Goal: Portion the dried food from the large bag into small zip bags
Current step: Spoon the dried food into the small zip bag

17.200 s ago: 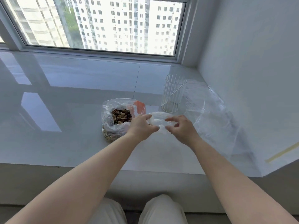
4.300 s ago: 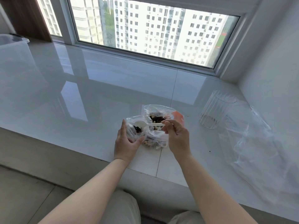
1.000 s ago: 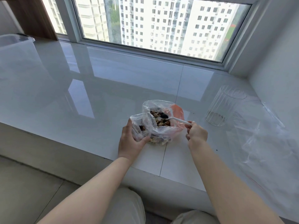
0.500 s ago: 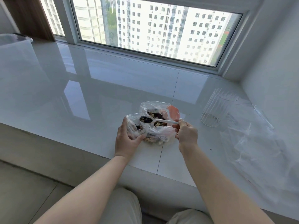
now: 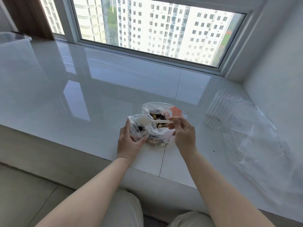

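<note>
**Spoon held over the small bag, beside the large bag**

The white tiled bench (image 5: 101, 89) runs under the window (image 5: 154, 25) and carries everything in view; you sit at its near edge with your knees below it. At the far left edge stands a clear plastic bin (image 5: 11, 41), only partly in view. On the right, crumpled clear plastic sheeting (image 5: 262, 145) lies flat on the bench, and just behind its near-left part stands an upright ribbed clear cup (image 5: 219, 108).

The large bag (image 5: 161, 135) sits on the bench in the middle, mouth open upward, with mixed dried food (image 5: 158, 115) showing inside, light and dark pieces together; an orange patch (image 5: 176, 111) shows on its far right side. The small bag (image 5: 139, 126) is pressed against the large bag's left side, mouth open, with a few dark and pale pieces already at its bottom.

Your left hand (image 5: 129, 143) cups the small bag from the left and below, fingers and thumb curled round it. Your right hand (image 5: 184, 133) pinches the handle end of a white plastic spoon (image 5: 152, 121) between thumb and fingers. The spoon lies roughly level, its handle crossing above the large bag's mouth and its bowl over the small bag's opening. Whether the bowl carries food cannot be told.
</note>
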